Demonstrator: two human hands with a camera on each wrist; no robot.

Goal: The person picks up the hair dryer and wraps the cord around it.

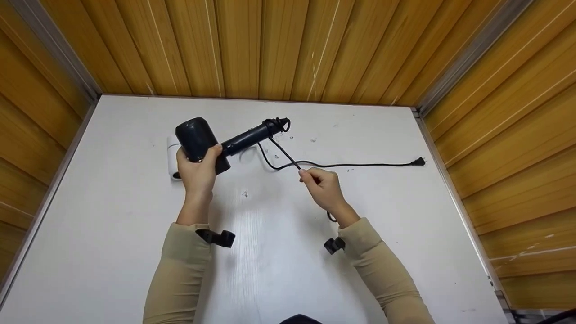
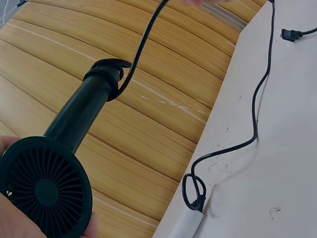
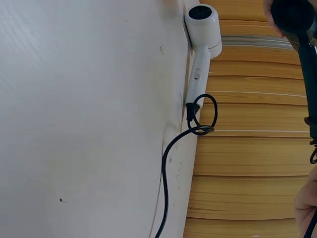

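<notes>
Black plastic makes up the hair dryer (image 1: 243, 139) held above the white table (image 1: 270, 252), its handle's long axis running from 8 o'clock by the left hand (image 1: 198, 173) to 2 o'clock at the tip. Left fingers curl round the dryer's head, the thumb at its handle side. Near the tip, turns of black cord (image 1: 285, 153) wrap the handle; from them a straight strand slants toward 4 or 5 o'clock, into the right hand (image 1: 326, 189), whose thumb and forefinger pinch it. Seen from that pinch, the wrapped end lies near 11 o'clock, and the right fingertips look slightly nearer to it than the left thumb. Beneath, a second cord (image 1: 360, 164) runs toward 3 o'clock, ending in a plug (image 1: 418, 161).
</notes>
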